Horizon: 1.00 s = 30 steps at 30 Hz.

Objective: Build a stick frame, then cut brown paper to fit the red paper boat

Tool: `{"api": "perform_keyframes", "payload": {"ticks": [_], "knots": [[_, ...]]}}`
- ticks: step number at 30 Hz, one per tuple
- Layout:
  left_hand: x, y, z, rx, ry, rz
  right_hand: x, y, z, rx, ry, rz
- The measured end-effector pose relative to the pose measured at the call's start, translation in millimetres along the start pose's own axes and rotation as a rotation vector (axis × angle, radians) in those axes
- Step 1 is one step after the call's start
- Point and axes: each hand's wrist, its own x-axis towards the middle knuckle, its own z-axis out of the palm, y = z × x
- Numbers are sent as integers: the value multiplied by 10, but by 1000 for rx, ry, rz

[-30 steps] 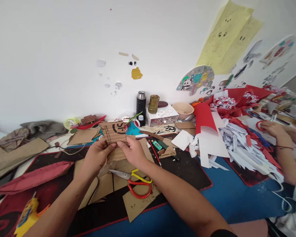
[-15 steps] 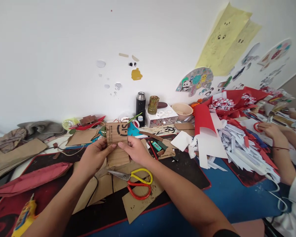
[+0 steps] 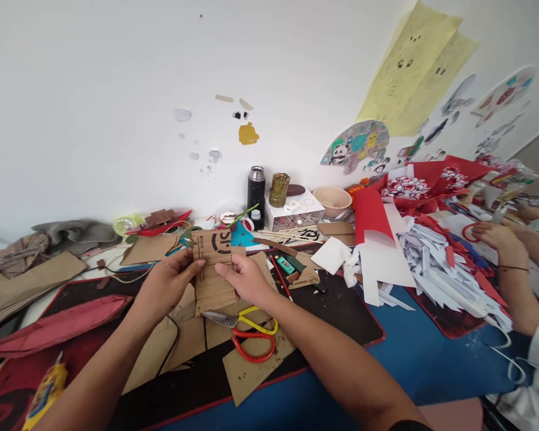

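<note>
Between my two hands is a piece of brown cardboard (image 3: 215,278) with black printing on its upper part. My left hand (image 3: 173,281) pinches its left edge, thumb on the front face. On the opposite edge, my right hand (image 3: 247,276) grips it the same way, its fingers hidden behind. Just below the piece lie scissors (image 3: 247,332) with one yellow and one red handle, resting on flat cardboard (image 3: 256,374). The lower edge of the held piece comes close to the scissor blades; whether they touch I cannot tell.
A yellow glue bottle (image 3: 47,389) and a pink padded strip (image 3: 58,326) lie at left. Behind stand a black flask (image 3: 256,193), a white box (image 3: 294,212) and a bowl (image 3: 332,200). At right, another person's hand (image 3: 503,242) holds red-handled scissors beside white paper strips (image 3: 440,269).
The cardboard's top has tipped down slightly and its lower edge has dropped nearer the scissors. Both my hands keep their hold. The other person's hand has shifted a little.
</note>
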Motion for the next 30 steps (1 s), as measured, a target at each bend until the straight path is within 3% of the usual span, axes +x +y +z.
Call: {"api": "perform_keyframes", "payload": {"ticks": [4,9,14,17,20,24,30], "knots": [[8,29,-3,-14,-29,-1,-6,-103,-76,-34,24,-78],[-13,2,119,-83,-82,-13,34,-187,-104,-88,77,-186],[-25,-86,257,-121,49,-21,49,-100,-1,-45,96,-241],[-22,-120,290,-152,35,-76,34,-2,52,-19,141,-192],[-17,-129,251,-47,-15,-70,10,46,53,16,138,-130],[-4,-124,151,19,-33,-11,-21,0,17,33,61,-106],[-7,-95,115,-98,-62,-57,-24,-100,-46,78,44,-28]]}}
